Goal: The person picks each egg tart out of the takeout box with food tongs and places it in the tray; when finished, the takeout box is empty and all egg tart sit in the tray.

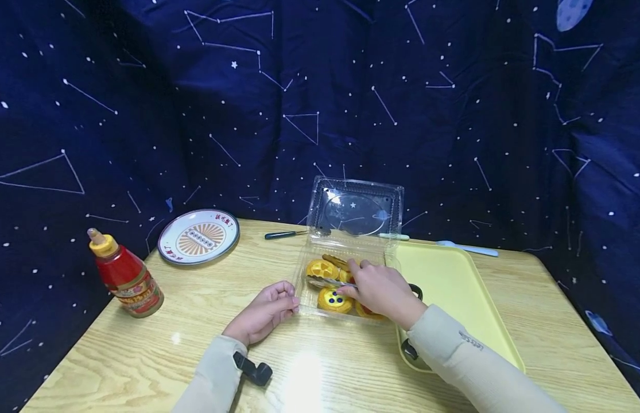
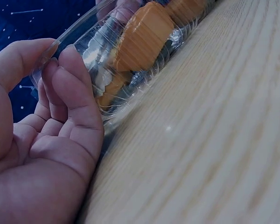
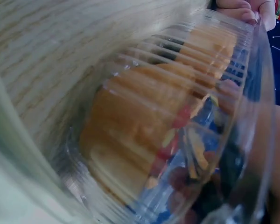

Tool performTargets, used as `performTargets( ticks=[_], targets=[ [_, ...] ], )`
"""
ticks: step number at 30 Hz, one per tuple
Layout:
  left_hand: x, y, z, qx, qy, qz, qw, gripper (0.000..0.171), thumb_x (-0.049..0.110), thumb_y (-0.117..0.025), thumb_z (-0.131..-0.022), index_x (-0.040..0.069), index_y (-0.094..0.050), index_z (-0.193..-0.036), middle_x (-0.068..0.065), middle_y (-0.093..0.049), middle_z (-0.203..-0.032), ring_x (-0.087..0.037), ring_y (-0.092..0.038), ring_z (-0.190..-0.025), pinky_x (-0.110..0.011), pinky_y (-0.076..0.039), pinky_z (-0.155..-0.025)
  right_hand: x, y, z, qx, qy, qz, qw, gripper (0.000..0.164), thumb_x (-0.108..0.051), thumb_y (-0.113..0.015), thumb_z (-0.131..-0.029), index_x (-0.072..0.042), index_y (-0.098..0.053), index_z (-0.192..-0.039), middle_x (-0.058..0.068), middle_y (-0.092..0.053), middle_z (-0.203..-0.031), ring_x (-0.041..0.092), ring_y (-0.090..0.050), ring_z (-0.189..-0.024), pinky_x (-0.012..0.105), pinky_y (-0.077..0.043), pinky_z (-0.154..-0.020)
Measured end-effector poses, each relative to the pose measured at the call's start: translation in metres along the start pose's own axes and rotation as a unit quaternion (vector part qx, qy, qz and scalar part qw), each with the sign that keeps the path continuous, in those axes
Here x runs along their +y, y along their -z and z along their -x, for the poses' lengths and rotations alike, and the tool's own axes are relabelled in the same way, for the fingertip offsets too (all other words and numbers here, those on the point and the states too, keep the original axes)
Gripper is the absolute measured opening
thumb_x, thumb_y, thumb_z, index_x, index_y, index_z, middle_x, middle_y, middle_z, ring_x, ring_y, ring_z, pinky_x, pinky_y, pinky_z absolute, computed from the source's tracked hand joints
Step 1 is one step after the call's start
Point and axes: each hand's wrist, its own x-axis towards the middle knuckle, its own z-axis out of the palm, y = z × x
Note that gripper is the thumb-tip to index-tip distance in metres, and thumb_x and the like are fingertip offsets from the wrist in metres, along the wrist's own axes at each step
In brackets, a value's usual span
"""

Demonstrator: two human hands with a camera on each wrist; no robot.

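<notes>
A clear plastic clamshell box [image 1: 309, 304] stands on the table with its lid [image 1: 356, 209] raised at the back. Several toy-like tarts sit inside, among them one with dark blue dots [image 1: 334, 300] and a yellow one [image 1: 321, 268]; a brown piece [image 1: 336, 262] lies behind them. My left hand [image 1: 265, 312] pinches the box's left rim between thumb and fingers. My right hand [image 1: 384, 289] is over the box and grips metal tongs [image 1: 325, 281] with black handles, their scalloped end among the tarts. Whether the tongs clasp a tart is hidden.
A yellow tray [image 1: 454, 292] lies at the right, partly under my right forearm. Behind it is a light blue fork [image 1: 469, 248]. A dark-handled utensil [image 1: 283, 234] lies behind the box. At the left stand a patterned plate [image 1: 198, 236] and a red squeeze bottle [image 1: 131, 281].
</notes>
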Motion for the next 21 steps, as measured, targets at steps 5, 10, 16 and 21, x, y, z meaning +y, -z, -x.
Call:
performTargets(
  ticks=[5,10,16,21],
  targets=[
    [0.0020,0.0009,-0.0012,0.003,0.000,-0.003,1.0000,0.013,0.004,-0.059,-0.095,0.008,-0.047,-0.100,-0.002,-0.057,-0.087,-0.016,-0.057,-0.083,-0.024,-0.049,-0.073,-0.0017,0.0023,-0.0026,-0.010,-0.009,0.002,1.000,0.071,-0.067,-0.055,-0.088,-0.010,-0.054,-0.130,0.007,-0.062,-0.092,0.021,-0.059,-0.063,0.040,-0.050,-0.051],
    [0.0019,0.0005,-0.0015,0.000,-0.002,-0.003,1.0000,0.014,0.005,-0.059,-0.095,0.008,-0.047,-0.100,-0.002,-0.057,-0.087,-0.016,-0.057,-0.084,-0.025,-0.050,-0.075,-0.0024,0.0038,-0.0042,-0.006,-0.012,-0.004,1.000,0.073,-0.067,-0.058,-0.086,-0.012,-0.056,-0.134,0.007,-0.064,-0.094,0.021,-0.060,-0.066,0.040,-0.050,-0.052],
    [-0.0002,0.0014,-0.0007,0.000,-0.002,-0.003,1.0000,0.014,0.004,-0.059,-0.095,0.008,-0.046,-0.099,-0.002,-0.056,-0.086,-0.016,-0.057,-0.083,-0.025,-0.049,-0.074,-0.0023,0.0047,-0.0041,0.027,0.003,0.006,1.000,0.067,-0.062,-0.065,-0.085,-0.016,-0.060,-0.133,0.002,-0.063,-0.082,0.017,-0.053,-0.057,0.036,-0.046,-0.047],
    [0.0006,0.0010,-0.0001,0.000,-0.003,0.000,1.0000,0.014,0.004,-0.058,-0.095,0.008,-0.046,-0.099,-0.001,-0.057,-0.086,-0.016,-0.057,-0.083,-0.024,-0.049,-0.073,-0.0001,0.0073,0.0027,0.055,0.004,0.020,0.998,0.068,-0.060,-0.063,-0.088,-0.015,-0.057,-0.138,0.003,-0.066,-0.090,0.018,-0.057,-0.061,0.037,-0.048,-0.050]
  ],
)
